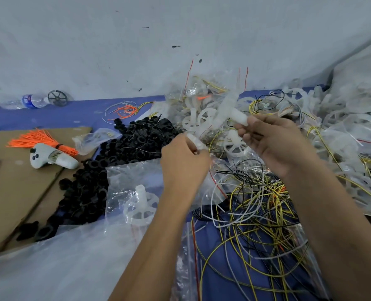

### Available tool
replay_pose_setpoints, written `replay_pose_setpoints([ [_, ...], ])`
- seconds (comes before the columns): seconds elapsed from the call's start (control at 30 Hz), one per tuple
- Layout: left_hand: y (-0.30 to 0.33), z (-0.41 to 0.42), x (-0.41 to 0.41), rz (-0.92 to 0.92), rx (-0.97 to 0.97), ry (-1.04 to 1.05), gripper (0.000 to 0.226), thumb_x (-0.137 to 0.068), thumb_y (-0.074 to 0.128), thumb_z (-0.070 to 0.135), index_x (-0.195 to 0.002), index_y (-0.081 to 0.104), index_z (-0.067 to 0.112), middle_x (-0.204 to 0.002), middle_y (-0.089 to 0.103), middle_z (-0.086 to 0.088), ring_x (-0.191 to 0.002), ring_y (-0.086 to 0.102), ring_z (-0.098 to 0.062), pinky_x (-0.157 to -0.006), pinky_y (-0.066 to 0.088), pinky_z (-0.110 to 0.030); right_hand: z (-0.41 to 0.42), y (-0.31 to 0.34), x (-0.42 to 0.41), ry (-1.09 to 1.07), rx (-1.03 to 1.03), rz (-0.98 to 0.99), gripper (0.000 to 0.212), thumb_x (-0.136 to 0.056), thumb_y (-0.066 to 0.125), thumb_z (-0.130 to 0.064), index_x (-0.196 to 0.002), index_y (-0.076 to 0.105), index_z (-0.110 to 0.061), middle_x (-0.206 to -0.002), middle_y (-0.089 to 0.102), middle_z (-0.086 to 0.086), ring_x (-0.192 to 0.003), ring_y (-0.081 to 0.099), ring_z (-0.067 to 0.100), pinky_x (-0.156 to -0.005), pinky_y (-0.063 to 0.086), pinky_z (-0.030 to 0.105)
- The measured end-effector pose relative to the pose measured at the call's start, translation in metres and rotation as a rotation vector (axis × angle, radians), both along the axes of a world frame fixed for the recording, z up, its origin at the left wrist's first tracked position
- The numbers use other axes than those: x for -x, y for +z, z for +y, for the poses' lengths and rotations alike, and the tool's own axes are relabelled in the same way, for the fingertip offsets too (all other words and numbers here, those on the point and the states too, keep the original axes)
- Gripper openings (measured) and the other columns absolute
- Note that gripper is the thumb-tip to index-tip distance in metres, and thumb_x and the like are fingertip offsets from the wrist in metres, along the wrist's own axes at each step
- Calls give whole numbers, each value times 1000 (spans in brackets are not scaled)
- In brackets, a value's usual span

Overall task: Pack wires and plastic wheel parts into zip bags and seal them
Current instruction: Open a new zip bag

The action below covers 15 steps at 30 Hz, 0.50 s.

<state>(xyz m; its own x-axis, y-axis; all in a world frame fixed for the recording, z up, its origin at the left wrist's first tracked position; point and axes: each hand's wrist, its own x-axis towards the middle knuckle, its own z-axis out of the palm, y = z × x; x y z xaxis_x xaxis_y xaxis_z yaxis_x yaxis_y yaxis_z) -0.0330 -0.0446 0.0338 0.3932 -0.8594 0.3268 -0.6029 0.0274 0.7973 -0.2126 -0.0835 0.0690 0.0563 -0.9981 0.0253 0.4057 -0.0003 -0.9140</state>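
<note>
Both hands [185,157] gripping zip bag [215,118]

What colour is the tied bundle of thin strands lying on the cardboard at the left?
Bright orange bundle, bound by a dark band; seen in the head view.

A small packing workshop — heaps of black rings [123,153], tangled wires [256,213], zip bags [202,98] on cardboard [10,192].

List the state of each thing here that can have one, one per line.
Left hand: gripping a white plastic part.
Right hand: pinching a white plastic stem.
Zip bag with wheel part: lying flat; seal not clear.
Water bottle: on its side.
Orange wire bundle: tied.
</note>
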Motion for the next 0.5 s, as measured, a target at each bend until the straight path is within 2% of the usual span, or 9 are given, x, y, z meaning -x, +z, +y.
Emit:
replay_pose_setpoints([
  [0.07, 7, -2, -9, 94, -18, 9, 8, -80, 70, 18, -74, 65, 15, -68, 67, 2, -68, 66, -19, -65, 53, -29, 0, -3, -2, 97, -18, 12, 7, -98, 56, -2, -102, 61, 2, -91, 72, 20, -72, 71, 16, -63, 55, 17],
  [0.1, 11, -2, -13, 174, -19, 4, 8, -80, 69, 16, -73, 67, 12, -64, 68, -1, -60, 67, -19, -63, 57, -32, 0, -5, -4, 154, -30, 37, 8, -98, 56, -1, -103, 61, 4, -91, 72, 21, -72, 71, 16, -62, 55, 18],
  [0.2, 17, 0, -25, 345, 13, -18, 12, -82, 66, 10, -72, 66, 4, -52, 60, -3, -37, 56, -14, -47, 52, -30, 3, -12, -12, 283, -50, 209, 8, -96, 58, 1, -101, 62, 5, -87, 72, 23, -71, 72, 21, -60, 57, 19],
  [0.33, 25, 0, -34, 293, 44, -62, 20, -85, 69, 11, -67, 63, 5, -47, 57, -3, -38, 52, -18, -51, 49, -31, 6, -20, -23, 285, 55, 460, 0, -92, 63, 7, -92, 63, 7, -81, 71, 27, -70, 70, 28, -61, 59, 26],
  [0.4, 29, 0, -34, 195, 56, -62, 20, -84, 71, 16, -66, 65, 10, -53, 62, -5, -46, 56, -23, -58, 54, -37, 9, -19, -29, 312, 125, 542, 5, -90, 66, 8, -91, 63, 11, -81, 71, 28, -64, 70, 26, -60, 59, 27],
  [0.5, 35, 4, -29, 53, 73, -70, 17, -84, 71, 18, -68, 66, 14, -59, 66, -3, -53, 61, -24, -58, 54, -35, 16, -16, -40, 395, 214, 645, 6, -87, 70, 6, -88, 65, 8, -75, 72, 23, -60, 69, 25, -58, 58, 28],
])
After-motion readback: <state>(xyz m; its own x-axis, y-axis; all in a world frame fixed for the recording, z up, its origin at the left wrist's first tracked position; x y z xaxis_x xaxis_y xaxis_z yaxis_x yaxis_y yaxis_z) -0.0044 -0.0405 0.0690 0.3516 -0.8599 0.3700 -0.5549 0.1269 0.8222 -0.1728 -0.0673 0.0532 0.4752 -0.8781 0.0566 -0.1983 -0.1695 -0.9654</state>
